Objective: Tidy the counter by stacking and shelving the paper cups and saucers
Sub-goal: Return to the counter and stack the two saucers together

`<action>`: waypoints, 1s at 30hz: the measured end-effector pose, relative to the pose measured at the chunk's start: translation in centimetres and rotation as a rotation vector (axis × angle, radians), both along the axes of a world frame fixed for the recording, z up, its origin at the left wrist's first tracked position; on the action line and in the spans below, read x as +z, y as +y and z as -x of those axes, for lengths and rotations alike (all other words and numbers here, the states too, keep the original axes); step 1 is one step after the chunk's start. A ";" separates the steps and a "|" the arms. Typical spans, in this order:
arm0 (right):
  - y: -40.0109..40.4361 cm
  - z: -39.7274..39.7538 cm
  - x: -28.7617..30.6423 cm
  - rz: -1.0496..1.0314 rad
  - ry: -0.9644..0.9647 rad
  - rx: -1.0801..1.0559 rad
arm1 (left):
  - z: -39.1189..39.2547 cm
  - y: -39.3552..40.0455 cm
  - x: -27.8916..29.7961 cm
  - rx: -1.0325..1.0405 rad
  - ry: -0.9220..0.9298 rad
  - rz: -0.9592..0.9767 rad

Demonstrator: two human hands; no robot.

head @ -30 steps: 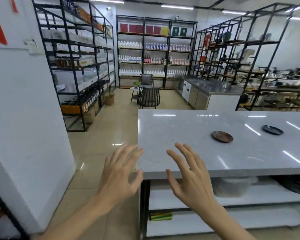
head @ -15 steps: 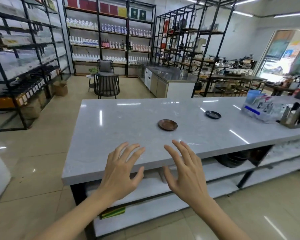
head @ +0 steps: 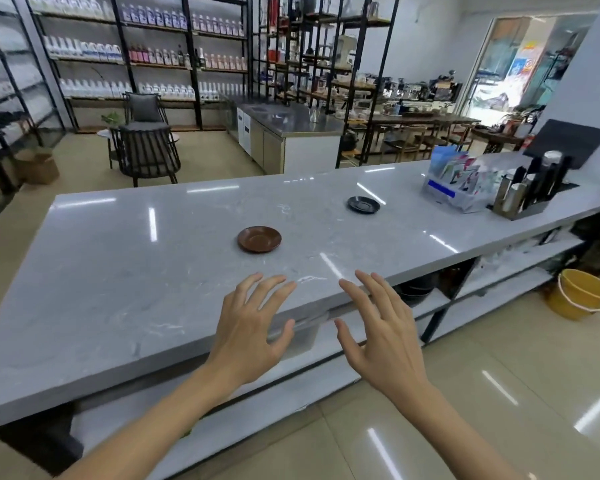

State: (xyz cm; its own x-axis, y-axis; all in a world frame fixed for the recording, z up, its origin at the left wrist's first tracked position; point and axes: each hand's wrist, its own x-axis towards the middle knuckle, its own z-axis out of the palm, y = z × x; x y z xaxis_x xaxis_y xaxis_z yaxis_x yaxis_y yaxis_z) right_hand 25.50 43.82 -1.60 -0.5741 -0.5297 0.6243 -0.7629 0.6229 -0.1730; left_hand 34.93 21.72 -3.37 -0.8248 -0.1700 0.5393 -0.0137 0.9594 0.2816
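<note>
Two saucers — brown saucer, black saucer — lie beyond left hand.

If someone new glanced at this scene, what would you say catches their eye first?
Two bare hands, the left hand and right hand, hover open with spread fingers over the near edge of the long pale grey marble-look counter. On it sit a round brown saucer near the middle and a round black saucer farther off to the right, well apart. A yellow plastic bucket stands on the floor at right.
</note>
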 end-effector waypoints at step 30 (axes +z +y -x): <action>12.0 42.3 -6.5 -0.012 -0.199 0.265 | 35.4 15.0 -4.6 0.291 -0.183 -0.065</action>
State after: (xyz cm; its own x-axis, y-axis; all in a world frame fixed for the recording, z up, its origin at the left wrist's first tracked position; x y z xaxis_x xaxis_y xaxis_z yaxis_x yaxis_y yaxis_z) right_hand -16.82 55.84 -8.08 -0.5253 -0.6834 0.5070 -0.8508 0.4100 -0.3287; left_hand -0.43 36.72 -8.00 -0.8184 -0.4417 0.3676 -0.3402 0.8880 0.3095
